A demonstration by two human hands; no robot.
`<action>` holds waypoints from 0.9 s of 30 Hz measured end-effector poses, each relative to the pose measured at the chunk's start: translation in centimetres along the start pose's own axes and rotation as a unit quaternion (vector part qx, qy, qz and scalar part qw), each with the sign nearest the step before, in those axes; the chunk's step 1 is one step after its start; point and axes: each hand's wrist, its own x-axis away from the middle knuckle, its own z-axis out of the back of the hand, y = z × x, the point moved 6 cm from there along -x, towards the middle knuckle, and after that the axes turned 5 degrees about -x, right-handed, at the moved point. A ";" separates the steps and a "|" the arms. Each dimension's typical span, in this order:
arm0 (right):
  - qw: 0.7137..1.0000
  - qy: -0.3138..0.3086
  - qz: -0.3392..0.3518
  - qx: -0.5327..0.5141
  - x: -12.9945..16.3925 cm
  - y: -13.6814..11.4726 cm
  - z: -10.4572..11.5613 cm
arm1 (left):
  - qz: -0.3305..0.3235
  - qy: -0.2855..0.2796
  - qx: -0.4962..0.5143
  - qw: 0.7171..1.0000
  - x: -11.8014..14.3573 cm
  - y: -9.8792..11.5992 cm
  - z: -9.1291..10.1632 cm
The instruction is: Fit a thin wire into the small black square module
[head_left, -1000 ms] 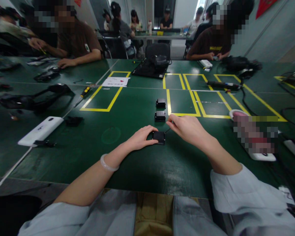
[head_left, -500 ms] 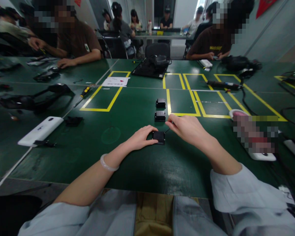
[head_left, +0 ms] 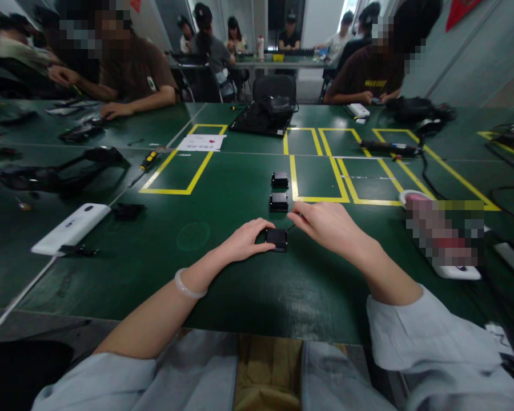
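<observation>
A small black square box lies on the green table just in front of me. My left hand grips its left side with fingers and thumb. My right hand hovers at the box's right, its fingertips pinched on a thin dark tool whose tip points at the box's far right corner. Two more black boxes stand in a row beyond: the nearer one and the farther one.
Yellow tape rectangles mark the table. A white device and a black headset lie at left, a screwdriver and paper sheet farther back, cables and a white device at right. Other people sit around the far tables.
My right hand has shifted slightly left and away from me with the thin tool. My left hand and the box have stayed put.
</observation>
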 end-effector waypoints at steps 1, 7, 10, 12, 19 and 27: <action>1.000 -0.004 -0.004 0.012 0.0 0.0 -0.1 | 0.000 0.000 0.000 1.000 0.0 0.0 0.0; 0.999 0.020 0.029 -0.030 0.1 -0.2 0.0 | 0.003 0.000 0.001 1.000 0.0 0.0 0.1; 0.998 0.022 0.039 -0.052 0.3 -0.3 0.1 | 0.002 0.002 0.002 1.000 0.0 0.0 0.1; 0.998 0.021 0.030 -0.050 0.3 -0.3 0.2 | 0.001 0.003 0.001 1.000 0.0 0.0 0.0; 1.000 -0.003 -0.005 -0.002 0.0 -0.2 0.0 | 0.005 -0.002 0.005 1.000 0.0 0.0 0.0; 0.997 0.019 0.026 -0.068 0.2 -0.2 0.2 | 0.001 0.001 -0.004 1.000 0.0 0.1 0.1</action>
